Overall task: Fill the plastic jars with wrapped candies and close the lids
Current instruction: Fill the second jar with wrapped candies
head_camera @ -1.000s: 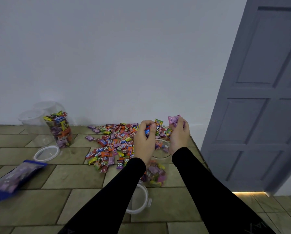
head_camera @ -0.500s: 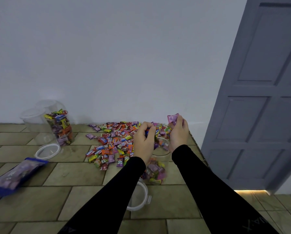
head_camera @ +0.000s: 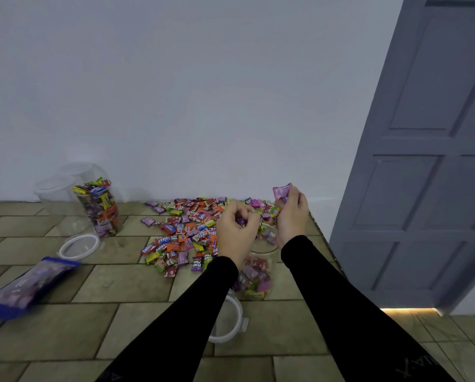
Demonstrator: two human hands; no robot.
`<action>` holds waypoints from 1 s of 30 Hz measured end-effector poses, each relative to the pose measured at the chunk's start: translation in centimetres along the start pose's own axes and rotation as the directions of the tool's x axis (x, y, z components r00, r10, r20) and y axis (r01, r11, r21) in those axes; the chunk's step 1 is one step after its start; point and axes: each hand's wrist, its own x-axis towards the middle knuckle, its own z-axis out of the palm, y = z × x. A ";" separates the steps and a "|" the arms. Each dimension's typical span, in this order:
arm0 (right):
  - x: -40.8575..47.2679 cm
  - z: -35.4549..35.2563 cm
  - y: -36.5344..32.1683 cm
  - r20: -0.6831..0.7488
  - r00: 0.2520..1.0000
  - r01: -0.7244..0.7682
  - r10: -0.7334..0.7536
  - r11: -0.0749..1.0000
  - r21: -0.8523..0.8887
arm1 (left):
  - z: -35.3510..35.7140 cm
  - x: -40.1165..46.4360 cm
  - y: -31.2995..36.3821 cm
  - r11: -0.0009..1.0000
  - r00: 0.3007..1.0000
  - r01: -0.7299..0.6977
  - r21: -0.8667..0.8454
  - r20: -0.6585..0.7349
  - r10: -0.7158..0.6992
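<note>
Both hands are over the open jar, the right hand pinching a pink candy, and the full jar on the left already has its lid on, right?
Not quite. In the head view the full jar is uncovered; its lid lies on the floor beside it. Both hands are over the open jar, right hand pinching a pink candy.

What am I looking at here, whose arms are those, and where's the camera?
There is no machine: a person wears a camera on the head, looking forward and down at their own two arms in black sleeves. The left hand holds a few candies in curled fingers, and the right hand pinches a pink wrapped candy. Both are above an open clear jar, partly filled. Its lid lies on the tiled floor nearby. A pile of wrapped candies is spread by the wall. To the left stand a filled jar, empty jars, another lid and a blue candy bag.
</note>
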 end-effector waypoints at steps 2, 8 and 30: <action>0.0 0.0 0.0 0.001 1.000 0.005 -0.005 1.000 -0.008 | 0.0 0.0 -0.2 0.999 0.999 -0.032 -0.002 0.005 0.032; -0.1 0.0 0.0 0.014 1.000 0.003 -0.003 1.000 0.001 | -0.3 0.2 -0.7 0.998 0.997 -0.052 0.038 0.054 0.050; -0.2 0.2 -0.1 0.047 0.998 0.033 -0.033 0.999 -0.002 | -0.9 -0.8 -4.5 0.840 0.848 0.511 -0.181 0.263 -0.460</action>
